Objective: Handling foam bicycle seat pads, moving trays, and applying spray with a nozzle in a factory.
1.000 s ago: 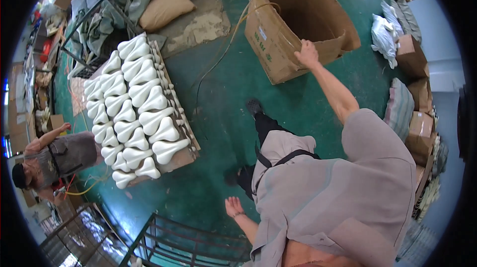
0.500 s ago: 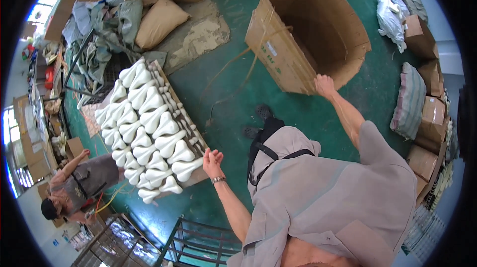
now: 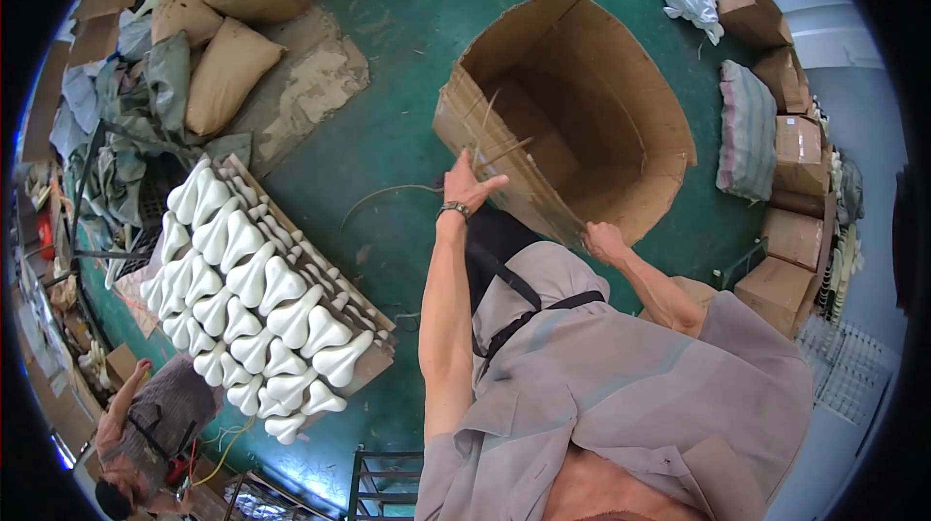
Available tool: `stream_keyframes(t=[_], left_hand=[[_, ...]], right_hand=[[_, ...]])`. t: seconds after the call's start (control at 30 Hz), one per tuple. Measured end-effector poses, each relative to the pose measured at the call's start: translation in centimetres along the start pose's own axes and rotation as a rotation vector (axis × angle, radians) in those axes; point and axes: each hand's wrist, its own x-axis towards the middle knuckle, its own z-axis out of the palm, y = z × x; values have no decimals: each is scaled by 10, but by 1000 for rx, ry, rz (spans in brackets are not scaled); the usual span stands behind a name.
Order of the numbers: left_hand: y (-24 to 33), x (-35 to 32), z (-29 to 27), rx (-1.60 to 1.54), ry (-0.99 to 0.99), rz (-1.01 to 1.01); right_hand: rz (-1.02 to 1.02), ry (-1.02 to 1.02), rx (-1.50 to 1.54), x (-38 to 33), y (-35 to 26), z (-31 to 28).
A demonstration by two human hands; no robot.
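A large cardboard box (image 3: pixel 621 65) stands on the green floor in front of me, its top open and its inside facing up. My right hand (image 3: pixel 606 242) is closed on the near rim of the box. My left hand (image 3: pixel 472 183) is at the box's left wall, thumb and fingers apart; I cannot tell how firmly it touches the cardboard. Thin tan straps (image 3: pixel 493 154) cross that left rim beside my left hand. To my left, smooth white saddle-shaped pieces (image 3: pixel 247 278) lie packed in rows on a board.
Brown sacks (image 3: pixel 231 75) and grey-green cloth bags lie at the far left. Closed cartons (image 3: pixel 795 235) and a striped woven sack (image 3: pixel 747 133) line the right side. A metal frame (image 3: pixel 383 482) stands low by my left. Another person (image 3: pixel 160 434) works at the lower left.
My left hand has moved from beside the white pieces to the box's left wall. The box has come nearer to me, with my right hand still on its rim.
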Motion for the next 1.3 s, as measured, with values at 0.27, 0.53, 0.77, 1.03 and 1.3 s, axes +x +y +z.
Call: stream_keyframes(t=[0.27, 0.53, 0.77, 1.03, 1.3], left_hand=[[69, -2, 9, -141, -28, 103], [217, -82, -195, -569, -261, 499], [258, -208, -245, -856, 34, 913], [157, -325, -168, -706, 788, 471], [12, -379, -50, -998, 1070, -412]], right_hand=[[311, -323, 993, 170, -20, -104], [712, -425, 1384, 342, -49, -105], [784, -471, 1433, 400, -170, -36], [227, -806, 906, 388, -147, -98], [-541, -150, -88, 227, -212, -372]])
